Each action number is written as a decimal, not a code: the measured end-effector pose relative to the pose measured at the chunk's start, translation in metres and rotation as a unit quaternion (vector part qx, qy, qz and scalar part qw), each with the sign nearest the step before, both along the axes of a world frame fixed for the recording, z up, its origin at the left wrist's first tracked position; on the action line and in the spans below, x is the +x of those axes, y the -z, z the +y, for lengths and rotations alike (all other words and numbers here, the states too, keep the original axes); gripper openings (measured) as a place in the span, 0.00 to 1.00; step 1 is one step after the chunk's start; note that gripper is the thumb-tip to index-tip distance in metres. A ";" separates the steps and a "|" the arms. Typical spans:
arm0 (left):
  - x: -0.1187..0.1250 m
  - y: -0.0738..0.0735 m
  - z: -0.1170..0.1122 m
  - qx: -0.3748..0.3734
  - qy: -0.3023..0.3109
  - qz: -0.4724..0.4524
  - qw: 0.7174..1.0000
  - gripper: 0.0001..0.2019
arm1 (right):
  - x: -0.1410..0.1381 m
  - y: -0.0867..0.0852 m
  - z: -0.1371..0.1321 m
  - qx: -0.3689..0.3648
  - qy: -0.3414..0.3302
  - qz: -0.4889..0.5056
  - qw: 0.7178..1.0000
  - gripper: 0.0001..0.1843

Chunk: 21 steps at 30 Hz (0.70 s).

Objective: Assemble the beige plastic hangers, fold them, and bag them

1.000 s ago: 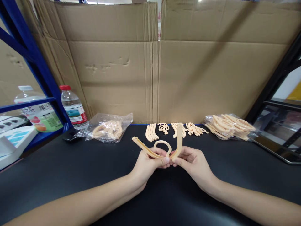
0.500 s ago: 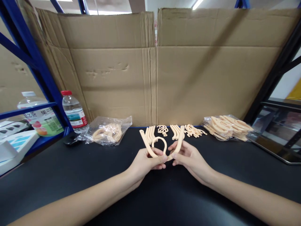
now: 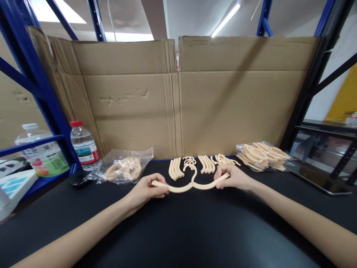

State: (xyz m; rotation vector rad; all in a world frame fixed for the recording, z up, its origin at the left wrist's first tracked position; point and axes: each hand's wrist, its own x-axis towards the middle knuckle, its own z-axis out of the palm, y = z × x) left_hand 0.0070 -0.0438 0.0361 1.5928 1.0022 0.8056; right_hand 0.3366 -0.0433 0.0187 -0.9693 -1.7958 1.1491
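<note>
A beige clothes hanger spans the gap between my hands, its two curved arms spread wide and meeting at the middle. From that joint its hook rises toward the back, partly overlapping the loose hooks behind. My left hand pinches the left arm near its end. At the other end, my right hand grips the right arm, with the tip showing past the fingers. Behind lie a row of curved hanger arms, a second row of arms, a cluster of hooks and a pile of small hook-like pieces.
A clear bag of beige parts lies left, beside a red-capped water bottle. Stacked bagged hangers are at the right, near a dark flat device. A cardboard wall closes the back of the black table.
My hands have moved apart, and the hanger arms have swung from upright and close together to spread outward. The view has tilted upward.
</note>
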 end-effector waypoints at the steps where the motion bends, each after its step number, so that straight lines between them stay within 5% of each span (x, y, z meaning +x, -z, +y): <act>1: -0.003 0.003 0.001 0.065 0.024 0.060 0.996 0.11 | 0.002 -0.001 0.001 0.017 -0.009 -0.043 0.999 0.16; 4: -0.007 0.007 0.004 0.277 0.080 0.203 0.936 0.07 | 0.006 -0.004 0.001 0.099 -0.029 -0.163 0.981 0.16; 7: -0.006 0.008 0.003 0.383 0.099 0.247 0.884 0.06 | 0.009 -0.008 -0.002 0.147 -0.044 -0.245 0.957 0.16; 11: -0.005 0.008 0.000 0.408 0.108 0.278 0.863 0.08 | 0.014 -0.012 -0.003 0.117 -0.053 -0.286 0.950 0.14; 21: -0.005 0.018 0.004 0.410 0.066 0.273 0.868 0.10 | 0.018 -0.011 0.000 0.107 -0.021 -0.293 0.950 0.07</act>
